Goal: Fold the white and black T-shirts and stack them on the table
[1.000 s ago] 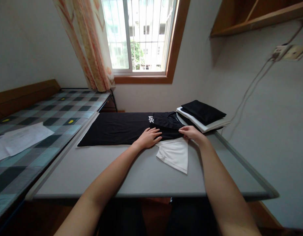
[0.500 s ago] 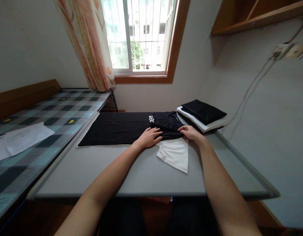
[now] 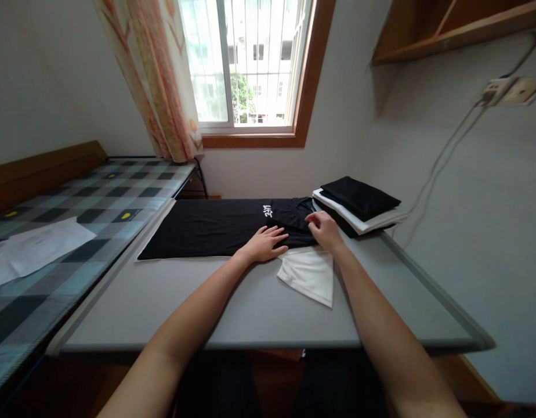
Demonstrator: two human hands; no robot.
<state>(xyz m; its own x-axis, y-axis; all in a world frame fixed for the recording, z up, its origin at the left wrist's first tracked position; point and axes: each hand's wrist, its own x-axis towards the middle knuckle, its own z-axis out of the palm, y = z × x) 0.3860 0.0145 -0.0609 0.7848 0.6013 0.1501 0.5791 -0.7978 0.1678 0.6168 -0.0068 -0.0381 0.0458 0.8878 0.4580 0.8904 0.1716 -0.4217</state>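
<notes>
A black T-shirt (image 3: 211,227) with white lettering lies folded lengthwise across the grey table (image 3: 172,310), its collar end to the right. A white sleeve (image 3: 309,276) sticks out from under its near edge, and a thin white edge shows along the front. My left hand (image 3: 263,244) rests flat on the shirt near the lettering, fingers spread. Close to the collar, my right hand (image 3: 324,229) has its fingers curled and pinched at the black cloth; the fingertips are partly hidden.
A stack of folded black and white clothes (image 3: 359,200) sits at the table's back right corner. To the left is a checked bed (image 3: 89,203) with papers (image 3: 42,249) on it. A power cable (image 3: 437,162) hangs along the right wall.
My right hand has moved left and slightly away from me, from the shirt's right end further onto the black cloth. My left hand has stayed almost still.
</notes>
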